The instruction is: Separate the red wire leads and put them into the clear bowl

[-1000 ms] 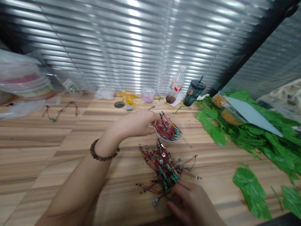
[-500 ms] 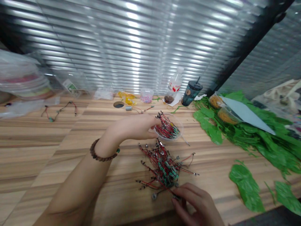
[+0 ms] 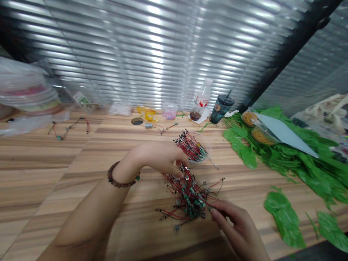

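Note:
A tangled pile of red and black wire leads with small green circuit boards (image 3: 191,195) lies on the wooden table in front of me. Over its far end is my left hand (image 3: 163,159), wearing a brown bead bracelet; its fingers curve downward with a gap between thumb and forefinger, and I see nothing held there. At the pile's near right edge, my right hand (image 3: 239,221) pinches a wire lead (image 3: 208,208) between thumb and forefinger. Just beyond the left fingers stands a clear round bowl (image 3: 208,150) filled with similar leads, lined up in a bundle.
Green artificial leaves (image 3: 288,163) cover the right side, with a pale board (image 3: 285,132) on top. A dark tumbler (image 3: 221,108), a bottle (image 3: 202,95) and a small tub (image 3: 170,110) line the back. A small motor (image 3: 148,125) and loose leads (image 3: 69,127) lie farther left.
My left hand has come back from the bowl to the far end of the pile. My right hand has shifted slightly right and up along the pile's edge.

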The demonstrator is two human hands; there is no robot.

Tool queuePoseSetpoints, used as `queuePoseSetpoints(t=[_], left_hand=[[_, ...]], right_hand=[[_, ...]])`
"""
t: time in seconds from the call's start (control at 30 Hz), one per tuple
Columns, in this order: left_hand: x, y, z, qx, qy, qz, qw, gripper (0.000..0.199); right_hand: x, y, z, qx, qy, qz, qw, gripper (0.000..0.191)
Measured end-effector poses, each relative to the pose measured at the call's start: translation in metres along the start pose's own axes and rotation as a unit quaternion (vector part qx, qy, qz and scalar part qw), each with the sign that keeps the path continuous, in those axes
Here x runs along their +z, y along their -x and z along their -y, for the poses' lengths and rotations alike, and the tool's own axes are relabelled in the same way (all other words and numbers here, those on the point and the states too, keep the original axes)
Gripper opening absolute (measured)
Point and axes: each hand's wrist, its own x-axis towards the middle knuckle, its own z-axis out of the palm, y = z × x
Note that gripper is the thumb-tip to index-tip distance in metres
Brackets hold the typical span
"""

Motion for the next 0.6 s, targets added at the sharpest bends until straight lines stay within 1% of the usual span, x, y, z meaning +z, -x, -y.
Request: queuePoseSetpoints(t=[0.07,0.13,0.2,0.27,0.33,0.4,0.47,0.6], left_hand=[[0.003,-0.005,-0.004,0.033,0.002,0.026,0.999,0.026],[0.007,-0.012,-0.008,0.049,-0.009,0.043,0.998,0.025],[0.013,-0.020,-0.011,0.043,-0.038,0.063,0.996,0.021],[0.020,-0.027,-0.014,0.021,-0.076,0.083,0.993,0.016],[0.026,-0.033,-0.015,0.000,-0.108,0.091,0.990,0.014],[0.028,-0.035,-0.016,-0.011,-0.124,0.089,0.988,0.014],[0.028,-0.034,-0.017,-0.011,-0.125,0.099,0.987,0.015],[0.022,-0.027,-0.022,0.014,-0.117,0.121,0.986,0.018]], right_hand=[[-0.005,-0.003,0.001,0.021,-0.007,-0.013,1.000,0.019],[-0.009,-0.004,0.002,0.028,-0.001,-0.019,0.999,0.018],[-0.012,-0.002,0.002,0.027,0.007,-0.025,0.999,0.017],[-0.013,0.000,0.001,0.021,0.017,-0.032,0.999,0.016],[-0.013,0.002,0.000,0.011,0.024,-0.037,0.999,0.015],[-0.011,0.004,-0.001,0.002,0.026,-0.039,0.999,0.013],[-0.008,0.005,-0.002,0.006,0.026,-0.031,0.999,0.013],[0.007,0.010,-0.007,0.031,0.010,-0.053,0.998,0.013]])
